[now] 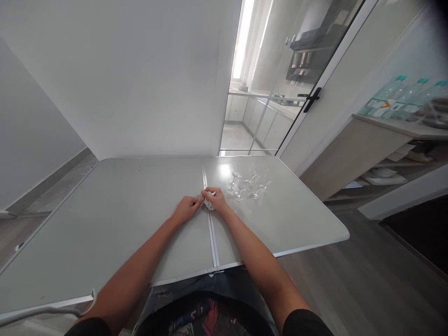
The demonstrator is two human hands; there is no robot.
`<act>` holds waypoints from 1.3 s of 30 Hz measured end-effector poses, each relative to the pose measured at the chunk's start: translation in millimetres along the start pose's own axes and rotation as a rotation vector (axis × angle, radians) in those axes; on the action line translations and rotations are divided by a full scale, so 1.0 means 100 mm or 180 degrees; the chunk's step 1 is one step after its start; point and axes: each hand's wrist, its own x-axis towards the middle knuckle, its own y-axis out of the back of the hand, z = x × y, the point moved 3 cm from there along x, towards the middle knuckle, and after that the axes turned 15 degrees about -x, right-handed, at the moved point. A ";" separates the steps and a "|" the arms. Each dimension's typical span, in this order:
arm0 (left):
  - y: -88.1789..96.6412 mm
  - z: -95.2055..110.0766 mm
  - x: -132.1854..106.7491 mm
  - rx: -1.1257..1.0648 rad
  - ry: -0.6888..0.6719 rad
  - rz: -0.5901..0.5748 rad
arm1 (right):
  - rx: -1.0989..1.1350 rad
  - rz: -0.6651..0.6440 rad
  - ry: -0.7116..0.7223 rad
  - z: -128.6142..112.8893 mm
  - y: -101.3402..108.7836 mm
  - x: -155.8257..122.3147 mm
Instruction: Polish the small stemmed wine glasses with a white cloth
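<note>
My right hand [217, 200] is closed on a small crumpled white cloth [209, 204], held low over the metal seam of the table. From the left, my left hand [186, 209] meets it, its fingers bent and pressed together near the cloth. What the left fingers hold is too small and hidden to make out. To the right of my hands stands a group of several clear stemmed glasses [239, 192] on round feet, close together on the table.
The pale folding table [147, 219] has a metal edge and a centre seam [212, 238]. Beyond it are a white wall and a glass door [266, 93] with a black handle [311, 99]. At right, a wooden shelf [364, 154] carries water bottles [394, 100]. A grey cable [52, 309] lies at lower left.
</note>
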 end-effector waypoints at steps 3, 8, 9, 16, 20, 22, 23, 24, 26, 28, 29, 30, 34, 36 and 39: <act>0.00 -0.03 0.00 -0.0018 -0.0017 0.0041 | 0.0032 -0.0018 0.0069 0.02 -0.01 0.01; 0.05 -0.05 0.02 -0.0157 -0.0242 0.0449 | 0.0198 0.0140 0.0442 -0.08 0.05 -0.01; 0.07 -0.04 0.02 -0.0174 -0.0324 0.0591 | 0.0207 0.0147 0.0584 -0.14 0.08 -0.02; 0.08 0.09 -0.01 -0.0418 -0.0487 0.1061 | -0.0275 0.0633 0.0389 -0.54 0.33 -0.35; 0.04 0.11 -0.01 -0.0399 -0.0463 0.1060 | -0.1293 0.1732 -0.0421 -0.48 0.75 -0.71; 0.01 0.11 0.00 -0.0386 -0.0466 0.0980 | -0.1711 0.2154 -0.0970 -0.39 0.98 -0.82; 0.00 0.11 0.01 -0.0386 -0.0465 0.0934 | -0.1854 0.2221 -0.1188 -0.34 1.07 -0.84; -0.01 0.12 0.01 -0.0388 -0.0460 0.0891 | -0.1958 0.2208 -0.1355 -0.29 1.15 -0.83; -0.02 0.12 0.02 -0.0364 -0.0448 0.0802 | -0.2082 0.2021 -0.1574 -0.20 1.24 -0.74; -0.04 0.12 0.01 -0.0313 -0.0434 0.0679 | -0.2140 0.1858 -0.1689 -0.12 1.26 -0.61; -0.04 0.12 0.00 -0.0284 -0.0428 0.0617 | -0.2150 0.1825 -0.1718 -0.08 1.25 -0.55; -0.05 0.12 0.00 -0.0260 -0.0428 0.0556 | -0.2145 0.1813 -0.1730 -0.05 1.24 -0.50; -0.08 0.13 -0.02 -0.0281 -0.0468 0.0398 | -0.2037 0.1897 -0.1667 0.01 1.19 -0.42; -0.09 0.14 -0.03 -0.0353 -0.0472 0.0343 | -0.1994 0.1989 -0.1598 -0.04 1.17 -0.46; -0.12 0.17 -0.05 -0.0689 -0.0526 0.0292 | -0.1737 0.2095 -0.1380 -0.24 1.07 -0.55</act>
